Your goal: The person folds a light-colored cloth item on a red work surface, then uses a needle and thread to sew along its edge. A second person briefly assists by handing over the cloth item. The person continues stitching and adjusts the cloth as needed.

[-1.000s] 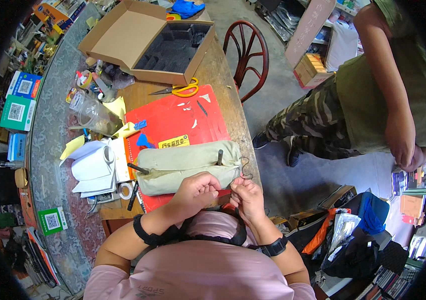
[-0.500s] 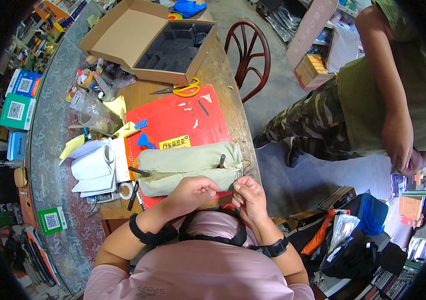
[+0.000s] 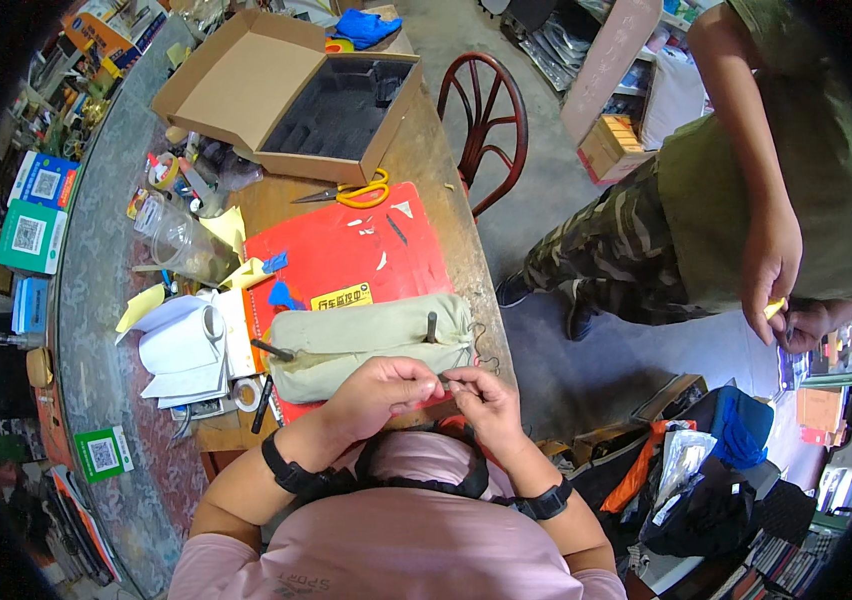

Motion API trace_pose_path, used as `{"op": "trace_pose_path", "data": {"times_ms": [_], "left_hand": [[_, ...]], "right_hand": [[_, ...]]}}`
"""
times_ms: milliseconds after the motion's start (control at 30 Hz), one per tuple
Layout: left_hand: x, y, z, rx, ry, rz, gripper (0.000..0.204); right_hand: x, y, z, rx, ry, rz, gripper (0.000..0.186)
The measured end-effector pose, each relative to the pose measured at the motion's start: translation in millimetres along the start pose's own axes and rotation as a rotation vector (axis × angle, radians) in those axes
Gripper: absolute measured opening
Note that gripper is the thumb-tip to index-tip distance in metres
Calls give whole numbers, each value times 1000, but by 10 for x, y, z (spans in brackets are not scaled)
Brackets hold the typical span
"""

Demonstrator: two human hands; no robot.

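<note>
On the table in front of me lies a pale green cloth bundle, long and rounded, with a dark peg and another dark peg sticking out of it. A thin dark cord curls at its right end. My left hand is closed in a pinch just in front of the bundle. Beside it my right hand pinches too, the fingertips of both nearly meeting. A small dark bit shows between them, too small to name.
Under the bundle is a red folder; beyond it are yellow-handled scissors and an open cardboard box. Papers and a plastic jar stand left. A chair and another person holding something small and yellow are right.
My right hand has moved left and its fingertips have come up to those of my left hand. The other person's hand has shifted, and a small yellow thing now shows in it.
</note>
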State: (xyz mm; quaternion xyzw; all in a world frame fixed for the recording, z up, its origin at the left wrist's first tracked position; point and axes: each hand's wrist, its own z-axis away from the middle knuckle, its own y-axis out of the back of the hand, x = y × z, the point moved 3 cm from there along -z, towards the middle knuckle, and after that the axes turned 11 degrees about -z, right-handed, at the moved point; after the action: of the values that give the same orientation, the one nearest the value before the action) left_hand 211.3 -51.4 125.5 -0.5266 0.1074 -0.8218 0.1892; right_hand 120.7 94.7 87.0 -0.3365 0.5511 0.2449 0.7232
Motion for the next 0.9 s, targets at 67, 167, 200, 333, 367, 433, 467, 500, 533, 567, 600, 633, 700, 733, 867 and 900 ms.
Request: {"op": "trace_pose_path", "data": {"times_ms": [67,167,200,333,367,433,467,500,533,567,600,633,700,733,867,900], "left_hand": [[-75,20,-95,103,-79,182,14],[28,-100,-181,305,-188,-20,13],[74,-124,-182,380,-221,-167,12],[48,-65,-163,383,-534,-866,11],[63,-79,-142,326,-534,-951,11],[78,-105,-115,221,-467,-1002,12],[72,-116,-112,169,-431,-1026,12],[56,-113,-129,144,-416,-986,11],[39,-104,-155,122,-402,-946,10],[30,-97,-171,99,-388,-905,10],[28,-85,-174,96,-334,-821,9],[30,-79,-175,91,-280,-737,9],[20,-60,-175,85,-184,-623,10],[13,-39,-166,84,-141,-594,11],[-17,-47,-150,141,-102,-492,12],[-19,-59,-144,159,-101,-491,12]], "right_hand": [[34,-10,-18,2,-39,-5,12],[49,-32,-36,-27,10,23,7],[44,-37,-36,-41,44,39,5],[-61,-14,-3,0,26,-118,3],[-35,21,-14,-19,28,-81,4],[-45,27,-33,0,17,-71,3],[-46,27,-37,8,10,-67,3],[-34,22,-38,9,11,-102,3],[-21,10,-48,7,14,-135,3],[-13,-2,-56,5,16,-169,3],[-21,-12,-63,4,18,-182,3],[-36,-19,-69,4,20,-196,3],[-36,-12,-67,5,10,-187,3],[-23,7,-59,5,-3,-164,2],[-18,7,-48,-3,-48,-224,1],[-15,5,-46,-4,-56,-235,1]]}}
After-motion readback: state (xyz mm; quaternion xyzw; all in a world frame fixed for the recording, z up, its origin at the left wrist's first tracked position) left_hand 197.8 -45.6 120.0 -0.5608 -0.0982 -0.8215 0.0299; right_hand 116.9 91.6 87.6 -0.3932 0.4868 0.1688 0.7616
